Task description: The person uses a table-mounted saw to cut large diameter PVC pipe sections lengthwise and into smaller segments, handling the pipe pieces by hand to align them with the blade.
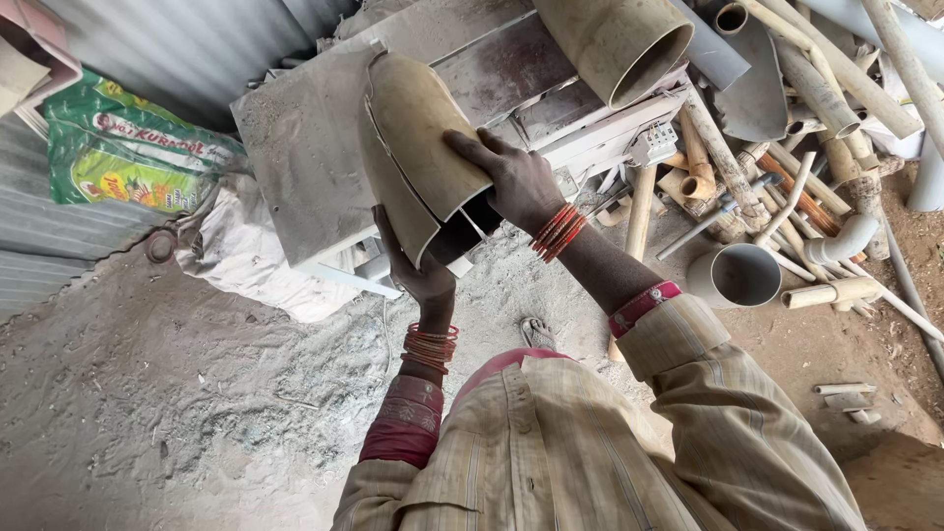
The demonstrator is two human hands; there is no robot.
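At the far left we see a green and yellow printed sack [123,147] leaning against the corrugated metal wall [197,49], with a pale cloth bundle [256,261] slumped just beside it on the dusty floor [147,393]. Next comes the dust-covered bench [295,157], a flat grey top tilted in our view.

Our left hand [418,270] comes up from below, orange bangles [431,346] at the wrist, and its fingers are closed on the lower edge of a large tan pipe section [418,138]. The pipe section is split lengthwise, so that its wall opens along a slit, and it lies over the bench's near edge, partly on the top and partly held in the air. Our right hand [516,182] lies on the outer curve of the same piece, fingers spread and pressed flat against it near its open end, with the thumb side toward the dark opening; red bangles [559,231] circle that wrist. Both hands thus grip the pipe section, one from beneath and one from above.

Farther right, a second wide tan pipe [615,44] rests on the bench's back part, its mouth facing us. Beyond it, a heap of thinner pipes and offcuts [816,128] lies on the ground, with a grey pipe fitting [737,275] open toward us near the heap's front.
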